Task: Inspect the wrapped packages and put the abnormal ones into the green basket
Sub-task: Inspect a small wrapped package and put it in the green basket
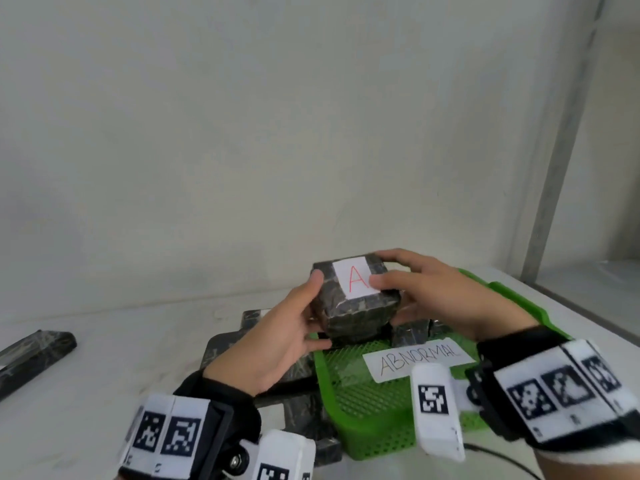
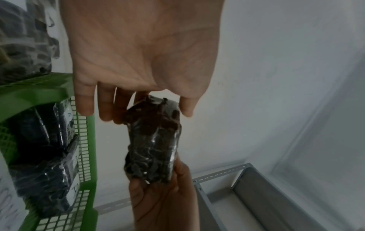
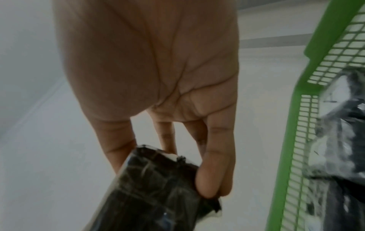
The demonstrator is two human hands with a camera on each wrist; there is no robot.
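Observation:
A dark wrapped package with a white label bearing a red "A" is held in the air between both hands, above the near-left corner of the green basket. My left hand grips its left side, thumb on top. My right hand grips its right side, thumb on the label. The left wrist view shows the package end-on between both hands. In the right wrist view the fingers curl round the package. The basket carries a paper sign reading "ABNORMAL" and holds other wrapped packages.
Several dark wrapped packages lie on the white table left of the basket. Another long package lies at the far left edge. A grey metal shelf post stands at the right, against a white wall.

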